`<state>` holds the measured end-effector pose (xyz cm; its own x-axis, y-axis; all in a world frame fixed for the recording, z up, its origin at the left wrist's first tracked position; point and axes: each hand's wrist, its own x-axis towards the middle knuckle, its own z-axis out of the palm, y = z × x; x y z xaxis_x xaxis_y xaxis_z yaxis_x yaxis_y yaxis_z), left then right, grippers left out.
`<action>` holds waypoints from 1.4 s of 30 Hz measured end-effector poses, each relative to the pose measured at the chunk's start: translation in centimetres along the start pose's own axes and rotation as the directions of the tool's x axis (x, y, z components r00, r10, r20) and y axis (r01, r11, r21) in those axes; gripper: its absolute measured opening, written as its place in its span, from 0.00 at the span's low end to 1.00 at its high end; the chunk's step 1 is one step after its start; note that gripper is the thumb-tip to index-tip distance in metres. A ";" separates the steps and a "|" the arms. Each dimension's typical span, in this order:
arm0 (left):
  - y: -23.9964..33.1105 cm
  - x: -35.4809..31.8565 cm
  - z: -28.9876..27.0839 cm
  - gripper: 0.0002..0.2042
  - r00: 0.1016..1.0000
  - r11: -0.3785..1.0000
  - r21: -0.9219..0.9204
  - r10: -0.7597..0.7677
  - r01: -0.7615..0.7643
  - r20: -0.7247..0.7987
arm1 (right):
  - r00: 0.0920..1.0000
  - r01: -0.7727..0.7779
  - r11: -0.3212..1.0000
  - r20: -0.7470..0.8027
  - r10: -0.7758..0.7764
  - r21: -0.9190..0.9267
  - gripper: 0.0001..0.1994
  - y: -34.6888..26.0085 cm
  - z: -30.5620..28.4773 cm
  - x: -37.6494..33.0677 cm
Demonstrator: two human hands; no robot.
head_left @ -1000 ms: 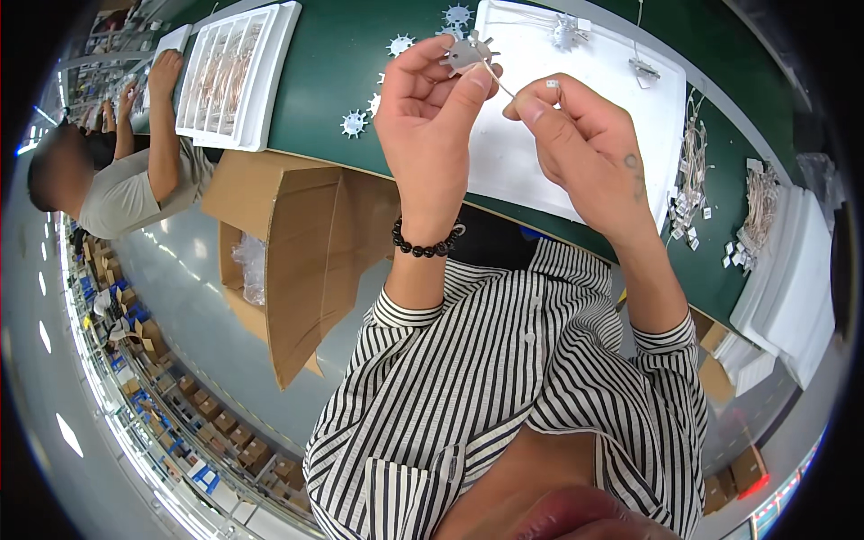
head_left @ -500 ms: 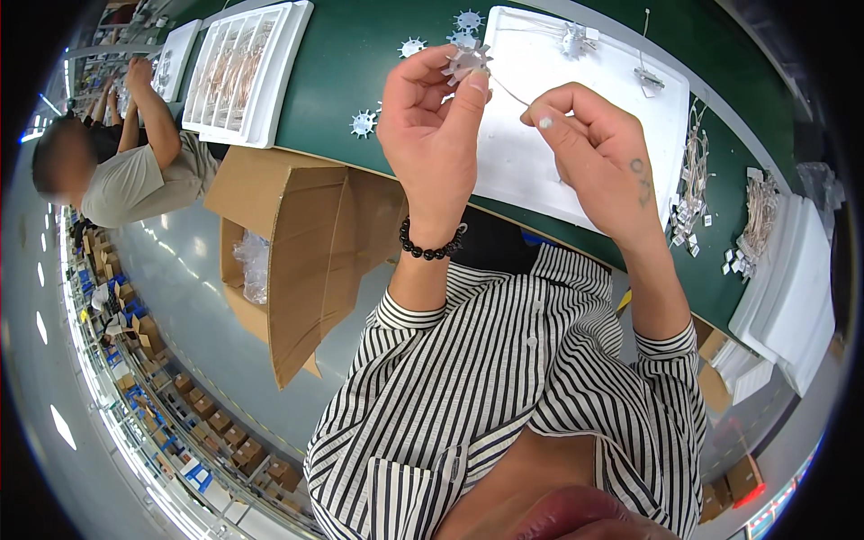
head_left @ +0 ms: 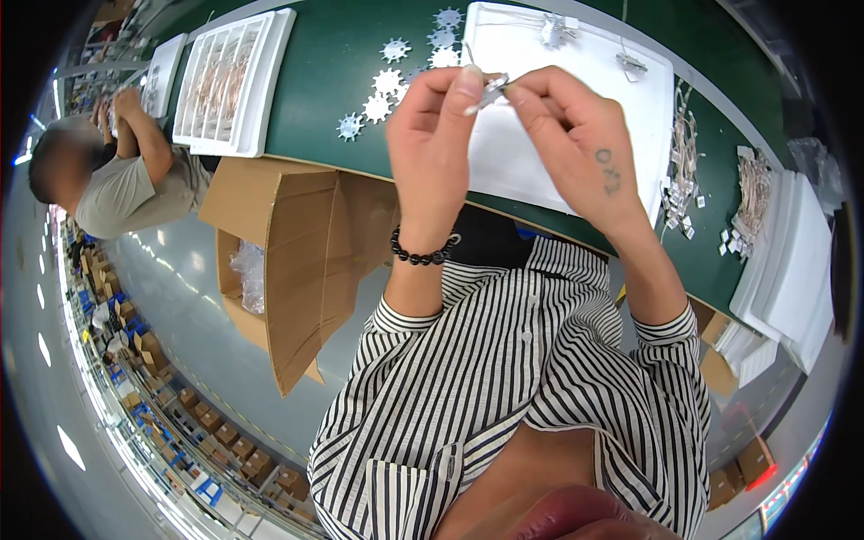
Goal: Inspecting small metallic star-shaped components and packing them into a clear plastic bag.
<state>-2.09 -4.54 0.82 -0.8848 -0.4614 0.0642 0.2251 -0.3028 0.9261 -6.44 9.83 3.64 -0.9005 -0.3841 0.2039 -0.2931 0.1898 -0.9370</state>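
My left hand (head_left: 432, 139) is raised over the near edge of the white foam tray (head_left: 531, 166), thumb and fingers pinching a small toothed metal disc (head_left: 490, 93) seen nearly edge-on. Closed at the disc's right side are the fingertips of my right hand (head_left: 580, 139); whether they also grip its thin wire is hidden. A short end of thin wire (head_left: 469, 54) sticks up by my left fingertips. Several similar flat toothed discs (head_left: 387, 83) lie on the green table left of the tray. Wired pieces (head_left: 558, 32) rest at the tray's far end, another (head_left: 632, 65) at its far right.
Bundles of wires with white tags (head_left: 682, 175) lie right of the tray, beside stacked white foam trays (head_left: 785, 261). A compartmented tray of wires (head_left: 223, 85) stands at the left. Below the table edge is an open cardboard box (head_left: 310, 261). Another person (head_left: 139, 184) works far left.
My right hand has moved left and up to the disc, closing the gap to my left hand. The disc has tilted from face-on to nearly edge-on. The view has shifted slightly.
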 end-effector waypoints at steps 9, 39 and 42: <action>0.8 0.6 2.5 0.10 0.994 0.949 0.312 0.001 -0.034 0.106 | 0.987 -0.158 0.985 -0.008 0.158 -0.071 0.10 1.9 -3.8 -2.5; -3.8 12.7 2.4 0.07 0.880 0.186 0.885 0.311 -0.426 0.359 | 0.926 -0.288 0.943 -0.202 0.319 0.166 0.12 6.0 -7.7 1.0; -7.1 17.4 -3.4 0.06 0.865 -0.482 0.857 0.334 -0.185 0.374 | 0.911 -0.291 0.918 -0.214 0.352 0.270 0.12 6.6 -6.8 0.8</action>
<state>-17.70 -13.22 -5.85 -0.8430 -0.1880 0.5040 -0.2944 0.9454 -0.1397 -11.29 16.87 -0.46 -0.9924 -0.0899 -0.0837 0.0802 0.0418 -0.9959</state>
